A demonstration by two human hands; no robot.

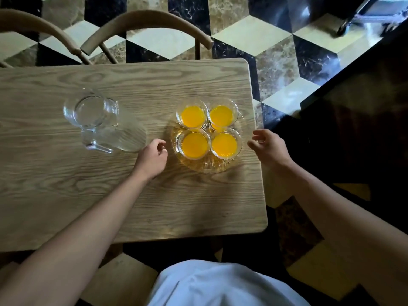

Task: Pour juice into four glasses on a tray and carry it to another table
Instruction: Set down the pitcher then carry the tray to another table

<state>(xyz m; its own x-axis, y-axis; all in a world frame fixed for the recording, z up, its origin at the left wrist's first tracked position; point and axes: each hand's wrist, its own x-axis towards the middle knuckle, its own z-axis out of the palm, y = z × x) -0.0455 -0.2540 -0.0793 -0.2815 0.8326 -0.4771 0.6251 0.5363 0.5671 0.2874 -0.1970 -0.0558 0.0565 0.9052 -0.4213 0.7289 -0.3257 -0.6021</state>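
A round clear glass tray (206, 165) sits near the right end of a wooden table (88, 184). Several glasses of orange juice stand on it, two at the back (192, 116) (221, 115) and two at the front (194, 145) (224, 144). My left hand (153, 157) hovers just left of the tray, fingers curled and apart, holding nothing. My right hand (268, 146) is just right of the tray over the table's edge, fingers spread and empty. An empty clear glass pitcher (103, 122) stands on the table to the left.
Two curved wooden chair backs (143, 23) (39, 29) stand behind the table. The floor (254, 34) is patterned in black, cream and brown tiles. A dark surface (353, 120) lies to the right. A wheeled metal frame (362, 16) is at the top right.
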